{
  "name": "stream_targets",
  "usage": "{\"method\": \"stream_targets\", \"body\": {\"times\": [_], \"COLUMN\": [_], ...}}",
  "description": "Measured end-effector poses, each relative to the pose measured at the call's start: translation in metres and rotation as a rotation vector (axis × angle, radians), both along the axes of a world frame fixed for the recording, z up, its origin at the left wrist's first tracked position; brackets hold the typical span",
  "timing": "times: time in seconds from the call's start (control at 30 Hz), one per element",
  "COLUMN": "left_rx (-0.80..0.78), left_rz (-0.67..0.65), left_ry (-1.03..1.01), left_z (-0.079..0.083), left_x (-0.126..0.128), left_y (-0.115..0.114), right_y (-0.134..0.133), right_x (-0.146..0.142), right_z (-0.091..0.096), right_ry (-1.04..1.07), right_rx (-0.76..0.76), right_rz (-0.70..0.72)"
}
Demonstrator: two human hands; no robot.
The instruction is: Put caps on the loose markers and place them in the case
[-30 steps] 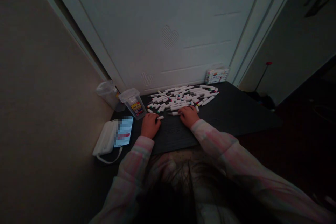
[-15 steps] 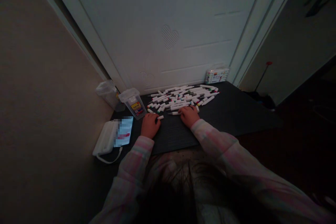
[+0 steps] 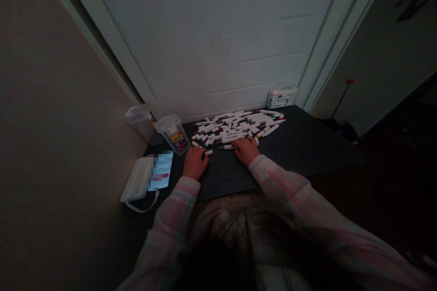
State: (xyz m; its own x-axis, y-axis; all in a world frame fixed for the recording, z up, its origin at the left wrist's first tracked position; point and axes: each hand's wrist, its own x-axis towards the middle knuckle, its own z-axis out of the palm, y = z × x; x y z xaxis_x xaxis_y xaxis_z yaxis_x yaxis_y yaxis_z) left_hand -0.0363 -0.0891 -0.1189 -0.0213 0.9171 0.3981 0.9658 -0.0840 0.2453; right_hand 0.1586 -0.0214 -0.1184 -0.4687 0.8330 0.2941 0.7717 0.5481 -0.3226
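Observation:
Both my hands rest on a black table (image 3: pixel 300 145) in dim light, just in front of a spread-out pile of white markers (image 3: pixel 239 127) with coloured caps. My left hand (image 3: pixel 195 163) is curled, and the end of a short white marker (image 3: pixel 209 152) sticks out on its right side. My right hand (image 3: pixel 246 150) lies knuckles up with its fingers bent down onto another white marker (image 3: pixel 226 147), which points left from the fingertips. Pink-and-white plaid sleeves cover both arms.
A clear plastic marker box (image 3: pixel 172 134) with a coloured label stands at the table's back left, with a second clear container (image 3: pixel 139 120) beside it. A lit phone (image 3: pixel 161 170) leans on a white case (image 3: pixel 136 181) at the left. A marker pack (image 3: pixel 282 98) leans against the white door (image 3: pixel 218 36).

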Motion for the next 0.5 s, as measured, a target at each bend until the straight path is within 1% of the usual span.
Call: {"method": "stream_targets", "body": {"times": [0.5], "left_rx": [-0.001], "left_rz": [-0.005], "left_ry": [0.005], "left_z": [-0.0012], "left_x": [-0.0010], "left_y": [0.0008], "right_y": [0.0002], "right_x": [-0.0001], "right_z": [0.0003], "right_ry": [-0.006], "right_rx": [-0.008], "right_rz": [0.001]}}
